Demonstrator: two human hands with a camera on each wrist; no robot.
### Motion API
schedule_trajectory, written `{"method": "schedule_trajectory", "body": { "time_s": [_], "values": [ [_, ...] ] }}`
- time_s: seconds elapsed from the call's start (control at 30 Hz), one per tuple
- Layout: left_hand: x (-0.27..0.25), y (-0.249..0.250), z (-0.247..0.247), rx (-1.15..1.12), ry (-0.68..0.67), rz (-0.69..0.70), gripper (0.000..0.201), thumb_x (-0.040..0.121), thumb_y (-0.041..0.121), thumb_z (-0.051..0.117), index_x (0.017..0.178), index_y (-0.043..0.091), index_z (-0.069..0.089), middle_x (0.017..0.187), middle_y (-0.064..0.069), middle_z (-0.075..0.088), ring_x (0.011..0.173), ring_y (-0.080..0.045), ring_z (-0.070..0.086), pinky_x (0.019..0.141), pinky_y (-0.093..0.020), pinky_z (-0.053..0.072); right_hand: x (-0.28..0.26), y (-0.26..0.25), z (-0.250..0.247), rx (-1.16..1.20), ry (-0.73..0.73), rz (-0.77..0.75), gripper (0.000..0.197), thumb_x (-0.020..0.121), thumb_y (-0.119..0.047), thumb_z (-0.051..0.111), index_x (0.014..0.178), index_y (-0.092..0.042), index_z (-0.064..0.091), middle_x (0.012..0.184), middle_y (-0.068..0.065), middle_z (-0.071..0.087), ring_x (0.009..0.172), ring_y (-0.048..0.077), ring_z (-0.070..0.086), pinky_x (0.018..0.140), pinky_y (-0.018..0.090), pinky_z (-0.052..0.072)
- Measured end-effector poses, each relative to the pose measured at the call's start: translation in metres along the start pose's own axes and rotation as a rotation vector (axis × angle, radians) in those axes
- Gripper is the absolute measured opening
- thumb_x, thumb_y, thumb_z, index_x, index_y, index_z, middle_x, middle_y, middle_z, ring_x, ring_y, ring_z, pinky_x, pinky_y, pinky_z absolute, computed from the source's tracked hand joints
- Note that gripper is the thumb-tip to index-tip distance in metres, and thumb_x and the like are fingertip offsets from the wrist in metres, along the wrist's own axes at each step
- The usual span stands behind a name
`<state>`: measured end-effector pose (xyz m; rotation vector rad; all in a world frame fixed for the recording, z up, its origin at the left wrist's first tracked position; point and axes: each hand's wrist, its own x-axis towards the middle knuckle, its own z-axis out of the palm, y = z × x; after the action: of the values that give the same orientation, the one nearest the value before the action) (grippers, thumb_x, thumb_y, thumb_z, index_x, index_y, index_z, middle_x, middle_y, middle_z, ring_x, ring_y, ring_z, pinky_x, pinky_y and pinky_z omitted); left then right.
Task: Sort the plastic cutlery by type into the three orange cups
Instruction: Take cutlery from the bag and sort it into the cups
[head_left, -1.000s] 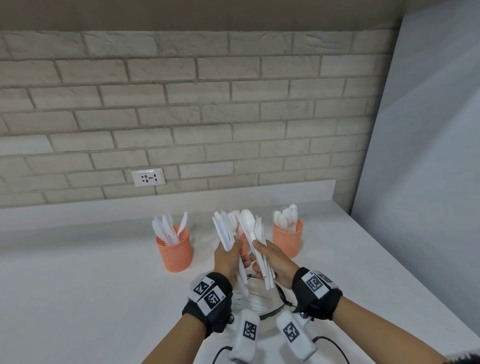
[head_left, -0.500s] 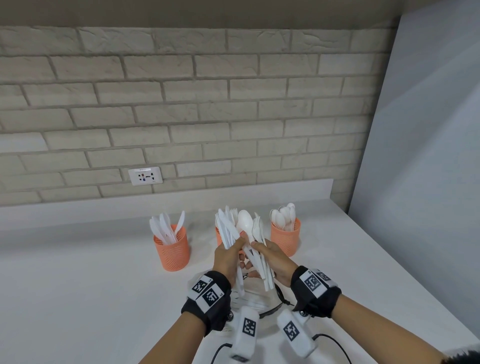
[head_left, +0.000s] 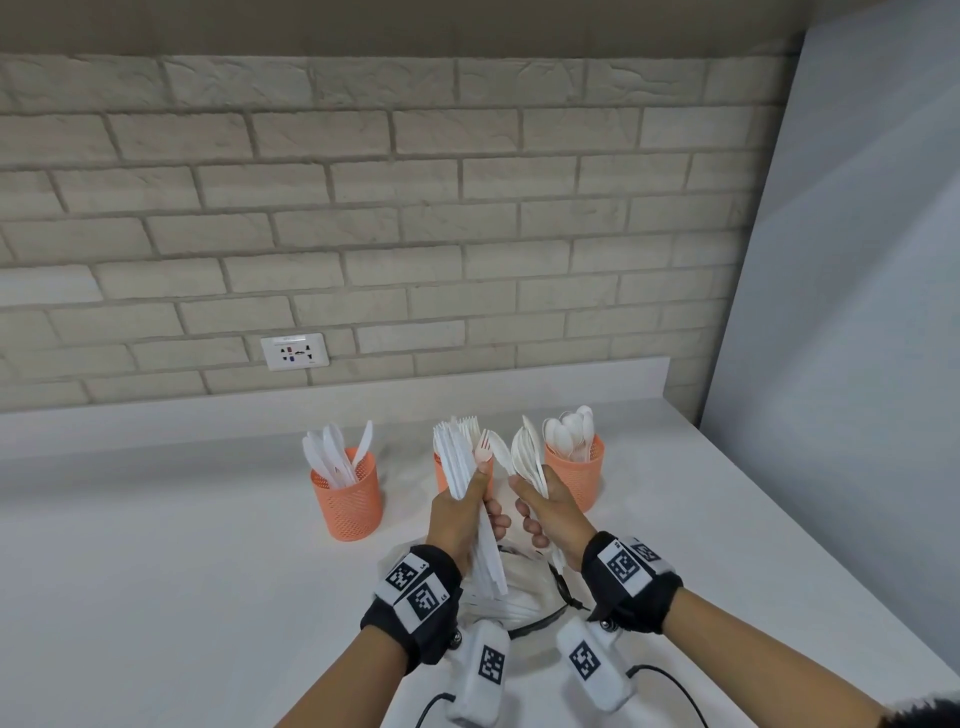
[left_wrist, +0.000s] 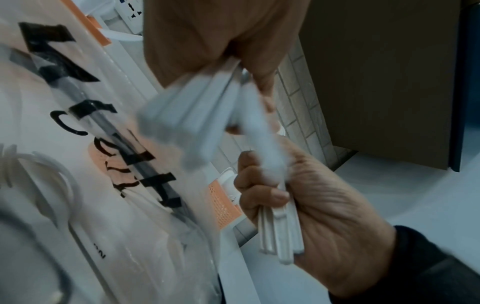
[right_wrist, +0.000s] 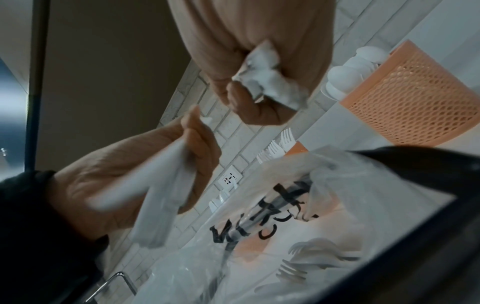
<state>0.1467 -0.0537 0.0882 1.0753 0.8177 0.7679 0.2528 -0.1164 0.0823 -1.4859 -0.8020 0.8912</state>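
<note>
A bundle of white knives (head_left: 457, 467) is gripped upright in the left hand (head_left: 460, 514), its fingers curled round the handles, and one fork (head_left: 484, 446) is seen beside the thumb. A second bundle, spoons (head_left: 527, 457) by the look of the rounded bowls, is clasped in the right hand (head_left: 553, 512); the two hands are held close together above a clear plastic bag (head_left: 511, 587) lying on the white table (head_left: 156, 571). Three orange cups are stood behind: the left cup (head_left: 347, 501) is filled with knives, the right cup (head_left: 574, 470) with spoons, and the middle cup (head_left: 441, 470) (mostly hidden by the left hand) shows fork tines above it. More cutlery is seen through the bag in the wrist views.
</note>
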Motion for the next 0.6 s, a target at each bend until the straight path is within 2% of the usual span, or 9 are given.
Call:
{"method": "schedule_trajectory", "body": {
  "time_s": [0.13, 0.23, 0.33, 0.4, 0.5, 0.6],
  "values": [
    [-0.004, 0.001, -0.003, 0.019, -0.057, 0.010, 0.035, 0.087, 0.038, 0.060, 0.068, 0.009, 0.053, 0.043, 0.000, 0.049, 0.036, -0.013, 0.048, 0.041, -0.021, 0.045, 0.002, 0.002, 0.002, -0.107, 0.056, -0.072, 0.010, 0.094, -0.028, 0.052, 0.089, -0.021, 0.047, 0.060, -0.002, 0.039, 0.042, 0.006, 0.032, 0.036, 0.017, 0.026],
    [-0.003, 0.002, -0.012, 0.057, -0.091, 0.036, 0.029, 0.087, 0.033, 0.061, 0.074, 0.007, 0.058, 0.040, 0.003, 0.045, 0.033, -0.009, 0.043, 0.038, -0.019, 0.041, 0.005, 0.002, 0.003, -0.154, 0.091, -0.099, 0.021, 0.094, -0.028, 0.053, 0.074, -0.021, 0.049, 0.059, -0.001, 0.041, 0.043, 0.008, 0.034, 0.037, 0.018, 0.027],
    [0.003, 0.012, -0.027, 0.089, -0.115, 0.055, 0.029, 0.087, 0.030, 0.062, 0.067, 0.010, 0.055, 0.042, 0.005, 0.044, 0.036, -0.008, 0.042, 0.041, -0.018, 0.041, 0.008, -0.004, 0.004, -0.134, 0.106, -0.103, 0.026, 0.094, -0.027, 0.053, 0.070, -0.017, 0.048, 0.058, -0.001, 0.043, 0.042, 0.009, 0.034, 0.036, 0.018, 0.026],
    [0.012, 0.027, -0.041, 0.145, -0.070, 0.090, 0.032, 0.086, 0.033, 0.062, 0.064, 0.013, 0.051, 0.042, 0.005, 0.045, 0.039, -0.009, 0.043, 0.046, -0.020, 0.043, 0.009, -0.010, 0.004, -0.108, 0.077, -0.105, 0.023, 0.094, -0.030, 0.053, 0.075, -0.019, 0.050, 0.056, -0.002, 0.043, 0.040, 0.008, 0.034, 0.035, 0.016, 0.027],
    [0.031, 0.058, -0.063, 0.188, 0.083, 0.188, 0.034, 0.085, 0.038, 0.063, 0.064, 0.015, 0.049, 0.040, 0.006, 0.047, 0.044, -0.013, 0.045, 0.055, -0.026, 0.043, 0.008, -0.018, 0.008, -0.056, 0.018, -0.120, 0.014, 0.092, -0.031, 0.055, 0.082, -0.022, 0.053, 0.054, -0.002, 0.041, 0.036, 0.003, 0.034, 0.035, 0.015, 0.029],
    [0.055, 0.087, -0.083, 0.151, 0.244, 0.285, 0.036, 0.086, 0.036, 0.063, 0.062, 0.015, 0.047, 0.038, 0.007, 0.048, 0.043, -0.015, 0.047, 0.053, -0.027, 0.045, 0.010, -0.024, 0.016, -0.010, -0.010, -0.129, 0.011, 0.090, -0.031, 0.058, 0.088, -0.021, 0.056, 0.051, -0.003, 0.039, 0.034, 0.003, 0.033, 0.035, 0.015, 0.030]
  ]
}}
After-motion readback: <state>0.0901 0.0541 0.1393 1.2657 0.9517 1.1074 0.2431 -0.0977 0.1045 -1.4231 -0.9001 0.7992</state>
